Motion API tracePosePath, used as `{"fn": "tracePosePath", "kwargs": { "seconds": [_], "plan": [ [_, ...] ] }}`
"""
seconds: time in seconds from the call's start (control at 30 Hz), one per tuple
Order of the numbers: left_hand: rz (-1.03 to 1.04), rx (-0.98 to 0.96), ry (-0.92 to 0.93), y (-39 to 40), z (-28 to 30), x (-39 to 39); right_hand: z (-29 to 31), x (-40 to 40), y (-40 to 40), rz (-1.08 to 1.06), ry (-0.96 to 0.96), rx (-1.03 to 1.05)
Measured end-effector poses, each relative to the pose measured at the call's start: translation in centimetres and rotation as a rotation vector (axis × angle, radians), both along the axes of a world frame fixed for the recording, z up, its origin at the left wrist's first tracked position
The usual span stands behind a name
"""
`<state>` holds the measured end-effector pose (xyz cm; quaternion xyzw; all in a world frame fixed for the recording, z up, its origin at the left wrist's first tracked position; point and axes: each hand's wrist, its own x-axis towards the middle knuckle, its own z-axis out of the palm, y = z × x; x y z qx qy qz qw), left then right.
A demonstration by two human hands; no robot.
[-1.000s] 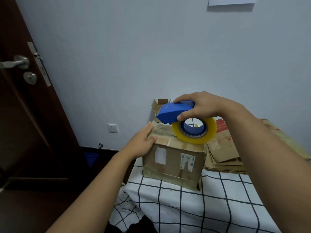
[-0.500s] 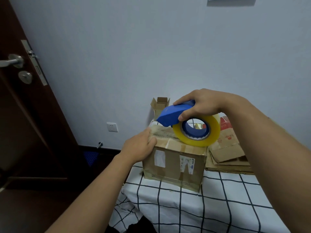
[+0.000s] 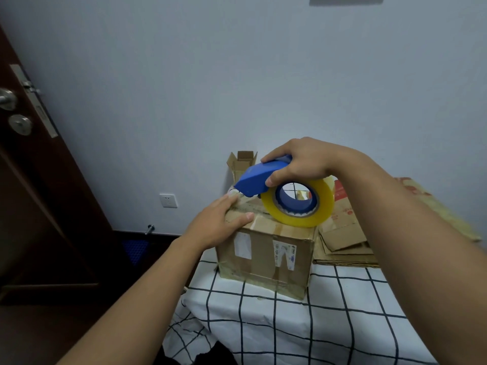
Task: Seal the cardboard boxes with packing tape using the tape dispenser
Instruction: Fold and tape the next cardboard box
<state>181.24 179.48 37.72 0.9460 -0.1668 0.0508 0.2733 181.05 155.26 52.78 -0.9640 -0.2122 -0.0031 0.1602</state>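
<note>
A closed cardboard box [image 3: 266, 252] with white labels stands on a table covered by a white checked cloth [image 3: 303, 320]. My left hand [image 3: 218, 223] lies flat on the box's top near-left corner, thumb along the front edge. My right hand [image 3: 303, 160] grips a blue tape dispenser [image 3: 259, 177] carrying a yellow-rimmed roll of tape [image 3: 299, 202]. The dispenser's nose touches the far left part of the box top, just beyond my left fingertips. The roll hides most of the top seam.
A small open carton [image 3: 242, 162] stands behind the box against the pale wall. Flattened cardboard sheets [image 3: 345, 233] lie stacked to the right on the table. A dark wooden door [image 3: 34, 180] with a metal handle is at the left, and a wall socket [image 3: 168, 200] sits low.
My left hand slid further onto the box top and flattened. The dispenser dropped slightly, its nose now meeting the top near my left fingertips.
</note>
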Motion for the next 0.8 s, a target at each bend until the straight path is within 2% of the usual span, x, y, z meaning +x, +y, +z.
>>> {"fn": "tracePosePath", "kwargs": {
  "seconds": [0.13, 0.3, 0.8],
  "plan": [
    [0.008, 0.060, -0.026, 0.1, 0.3, 0.1, -0.2, 0.2, 0.6, 0.002, -0.006, -0.013],
    [-0.131, 0.101, -0.131, -0.2, 0.6, -1.0, -0.2, 0.3, 0.4, -0.019, 0.015, 0.001],
    [-0.139, 0.189, -0.147, -0.5, 1.5, -1.2, 1.4, -0.5, 0.0, -0.039, 0.096, -0.166]
  ]
}}
